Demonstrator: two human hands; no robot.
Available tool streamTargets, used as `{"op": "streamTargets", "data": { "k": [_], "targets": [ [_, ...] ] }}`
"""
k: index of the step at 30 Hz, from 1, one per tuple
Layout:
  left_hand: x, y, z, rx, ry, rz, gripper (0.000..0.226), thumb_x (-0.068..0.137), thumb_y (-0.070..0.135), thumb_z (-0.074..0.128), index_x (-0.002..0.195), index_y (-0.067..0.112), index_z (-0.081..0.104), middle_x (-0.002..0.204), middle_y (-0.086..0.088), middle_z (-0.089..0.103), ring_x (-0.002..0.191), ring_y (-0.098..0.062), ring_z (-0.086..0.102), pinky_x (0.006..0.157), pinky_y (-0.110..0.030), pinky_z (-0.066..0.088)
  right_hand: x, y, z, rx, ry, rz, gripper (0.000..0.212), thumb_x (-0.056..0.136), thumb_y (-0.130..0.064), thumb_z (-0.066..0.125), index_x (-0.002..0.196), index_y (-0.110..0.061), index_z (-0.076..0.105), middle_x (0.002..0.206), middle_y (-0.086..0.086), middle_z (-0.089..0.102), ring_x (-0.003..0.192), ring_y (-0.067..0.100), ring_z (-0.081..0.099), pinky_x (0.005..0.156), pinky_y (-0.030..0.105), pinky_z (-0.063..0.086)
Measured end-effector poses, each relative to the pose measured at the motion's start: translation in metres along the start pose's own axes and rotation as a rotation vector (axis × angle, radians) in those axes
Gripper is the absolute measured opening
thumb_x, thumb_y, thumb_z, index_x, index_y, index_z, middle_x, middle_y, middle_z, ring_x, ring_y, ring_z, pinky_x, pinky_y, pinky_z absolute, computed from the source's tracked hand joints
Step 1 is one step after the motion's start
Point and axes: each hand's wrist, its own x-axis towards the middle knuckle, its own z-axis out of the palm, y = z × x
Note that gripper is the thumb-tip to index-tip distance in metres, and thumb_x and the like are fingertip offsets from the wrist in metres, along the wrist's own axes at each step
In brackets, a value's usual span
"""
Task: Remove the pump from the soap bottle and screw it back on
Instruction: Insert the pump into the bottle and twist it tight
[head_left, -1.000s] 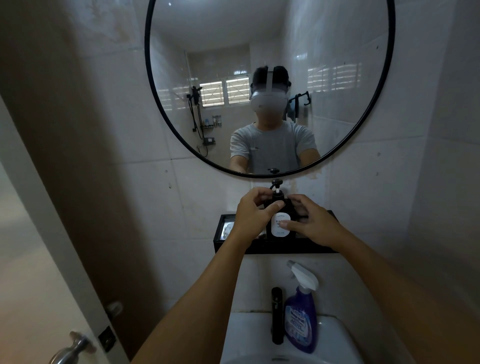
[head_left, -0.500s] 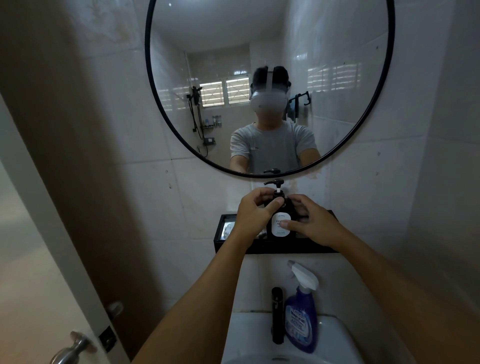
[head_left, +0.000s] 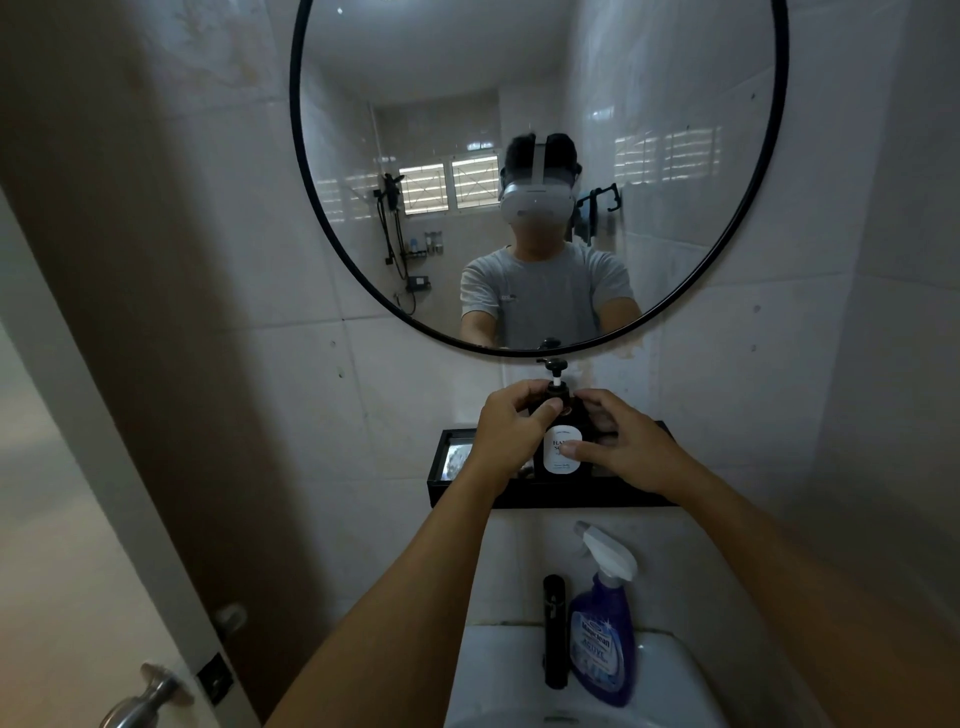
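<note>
A dark soap bottle (head_left: 561, 453) with a white label stands upright on a black wall shelf (head_left: 550, 493) under the mirror. Its black pump (head_left: 554, 366) sticks up on a white stem above the collar. My left hand (head_left: 511, 428) pinches the pump collar at the bottle's neck with thumb and fingers. My right hand (head_left: 626, 449) wraps the bottle's right side, its thumb across the label. The bottle's lower part is hidden behind the shelf's front lip.
A round black-framed mirror (head_left: 540, 171) hangs just above the pump. Below the shelf are a black tap (head_left: 555, 631), a purple spray bottle (head_left: 602, 634) and a white basin (head_left: 498, 680). A door with a metal handle (head_left: 148, 696) stands at the left.
The pump head has swung round, its spout now pointing left. My left thumb and fingers have shifted on the collar. The bottle and my right hand stay in place.
</note>
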Motion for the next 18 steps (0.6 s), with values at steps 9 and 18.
{"op": "streamTargets", "data": {
  "k": [9, 18],
  "targets": [
    [0.0015, -0.0020, 0.0007, -0.013, 0.031, -0.010, 0.027, 0.085, 0.019, 0.076, 0.110, 0.009, 0.073, 0.106, -0.006, 0.076, 0.104, -0.019, 0.071, 0.096, -0.036, 0.057, -0.0016, -0.0008, -0.0003, 0.018, -0.009, -0.021, 0.066, 0.080, -0.029, 0.077, 0.137, -0.032, 0.045, 0.127, -0.015, 0.055, 0.109, -0.010, 0.054, 0.089, 0.012, 0.045],
    [-0.0002, 0.0010, -0.0003, 0.006, -0.002, 0.009, 0.025, 0.093, 0.011, 0.064, 0.118, 0.012, 0.071, 0.113, -0.006, 0.075, 0.109, -0.017, 0.071, 0.096, -0.028, 0.055, -0.0002, 0.0016, -0.0004, 0.024, -0.013, -0.020, 0.066, 0.080, -0.029, 0.077, 0.136, -0.035, 0.045, 0.125, -0.018, 0.055, 0.116, -0.003, 0.053, 0.097, 0.023, 0.046]
  ]
}}
